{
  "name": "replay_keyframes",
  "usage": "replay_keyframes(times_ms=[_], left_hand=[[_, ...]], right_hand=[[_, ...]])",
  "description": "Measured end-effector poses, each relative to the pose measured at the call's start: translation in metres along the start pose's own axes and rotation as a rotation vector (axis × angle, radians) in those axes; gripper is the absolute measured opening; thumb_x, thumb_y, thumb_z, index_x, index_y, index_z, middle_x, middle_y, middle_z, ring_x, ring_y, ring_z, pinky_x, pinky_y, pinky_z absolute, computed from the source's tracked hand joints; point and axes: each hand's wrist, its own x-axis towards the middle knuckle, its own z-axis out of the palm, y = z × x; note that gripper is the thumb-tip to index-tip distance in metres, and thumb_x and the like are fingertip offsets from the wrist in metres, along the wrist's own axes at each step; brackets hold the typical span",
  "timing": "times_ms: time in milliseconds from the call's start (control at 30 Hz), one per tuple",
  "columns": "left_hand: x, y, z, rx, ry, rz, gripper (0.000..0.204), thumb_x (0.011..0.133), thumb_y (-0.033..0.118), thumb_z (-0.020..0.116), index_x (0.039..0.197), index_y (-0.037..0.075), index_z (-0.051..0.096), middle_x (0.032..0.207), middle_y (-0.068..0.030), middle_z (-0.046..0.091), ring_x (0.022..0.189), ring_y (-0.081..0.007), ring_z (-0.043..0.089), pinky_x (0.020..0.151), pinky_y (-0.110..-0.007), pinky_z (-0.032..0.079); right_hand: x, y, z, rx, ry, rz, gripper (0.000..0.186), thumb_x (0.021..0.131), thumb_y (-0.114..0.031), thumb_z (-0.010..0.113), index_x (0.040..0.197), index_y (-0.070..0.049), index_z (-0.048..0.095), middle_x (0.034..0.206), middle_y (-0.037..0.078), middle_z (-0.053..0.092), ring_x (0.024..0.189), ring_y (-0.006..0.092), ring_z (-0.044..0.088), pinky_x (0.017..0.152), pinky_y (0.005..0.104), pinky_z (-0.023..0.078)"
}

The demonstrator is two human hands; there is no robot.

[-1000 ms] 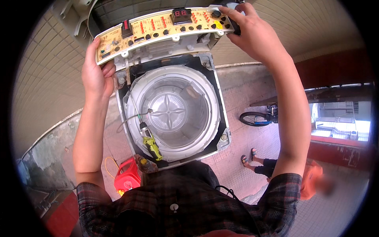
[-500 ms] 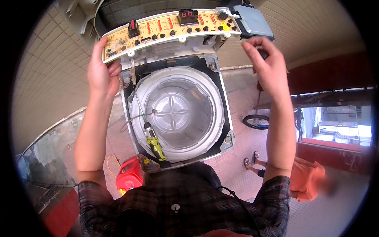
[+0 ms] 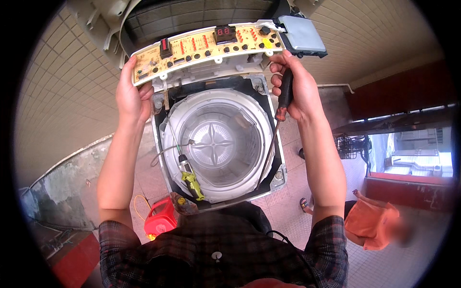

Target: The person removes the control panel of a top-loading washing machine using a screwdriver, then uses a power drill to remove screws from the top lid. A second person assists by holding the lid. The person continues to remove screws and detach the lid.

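We see an opened washing machine (image 3: 225,163) mid-frame, its control panel (image 3: 185,56) across the upper middle, seemingly being steadied.
The left hand (image 3: 134,101) pinches the panel's left end; the right hand (image 3: 302,91) curls around a screwdriver (image 3: 285,91), fingertips near the panel's right end, though we can't be sure they touch. Any next move calls for firm support, we judge. The panel's far face is hidden from us.
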Motion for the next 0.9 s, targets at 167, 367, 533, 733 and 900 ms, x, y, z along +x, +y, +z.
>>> replay_keyframes(times_ms=[167, 367, 533, 733, 900], left_hand=[[0.003, 0.016, 0.008, -0.004, -0.016, -0.052, 0.024, 0.102, 0.033, 0.061, 0.105, 0.010, 0.063, 0.083, 0.0005, 0.063, 0.044, -0.0047, 0.029, 0.040, -0.022, 0.019], [0.001, 0.048, 0.030, 0.046, 0.023, -0.053, 0.023, 0.102, 0.033, 0.061, 0.103, 0.010, 0.062, 0.077, 0.0026, 0.060, 0.042, -0.0031, 0.028, 0.038, -0.021, 0.019], [0.006, 0.054, 0.027, 0.066, 0.025, -0.038, 0.023, 0.102, 0.036, 0.062, 0.100, 0.013, 0.062, 0.071, 0.0045, 0.054, 0.043, -0.0032, 0.026, 0.037, -0.022, 0.018], [0.000, 0.065, 0.033, 0.077, 0.042, -0.044, 0.027, 0.101, 0.040, 0.062, 0.093, 0.015, 0.059, 0.062, 0.0082, 0.039, 0.044, -0.0032, 0.024, 0.038, -0.022, 0.017], [0.005, 0.067, 0.038, 0.071, 0.057, -0.030, 0.028, 0.102, 0.042, 0.061, 0.091, 0.016, 0.059, 0.060, 0.0089, 0.034, 0.044, -0.0031, 0.023, 0.039, -0.022, 0.016]], right_hand=[[0.000, -0.010, 0.004, 0.056, 0.040, 0.005, 0.049, 0.105, -0.046, 0.055, 0.114, 0.001, 0.066, 0.087, 0.002, 0.059, 0.064, 0.0095, 0.052, 0.052, 0.0253, 0.046], [0.005, -0.021, -0.002, 0.100, 0.121, 0.080, 0.055, 0.102, -0.054, 0.058, 0.111, 0.000, 0.061, 0.086, 0.006, 0.062, 0.064, 0.0130, 0.055, 0.050, 0.0274, 0.046], [0.019, -0.029, -0.002, 0.082, 0.059, -0.041, 0.044, 0.102, -0.050, 0.061, 0.103, -0.007, 0.056, 0.090, 0.009, 0.066, 0.065, 0.0145, 0.055, 0.052, 0.0272, 0.045], [0.030, -0.037, -0.001, 0.156, -0.028, -0.084, 0.046, 0.101, -0.051, 0.060, 0.096, -0.005, 0.060, 0.083, 0.006, 0.063, 0.063, 0.0134, 0.053, 0.049, 0.0264, 0.043], [0.029, -0.039, -0.002, 0.107, -0.076, -0.091, 0.045, 0.101, -0.050, 0.060, 0.103, -0.005, 0.061, 0.089, 0.008, 0.067, 0.063, 0.0132, 0.053, 0.050, 0.0259, 0.044]])
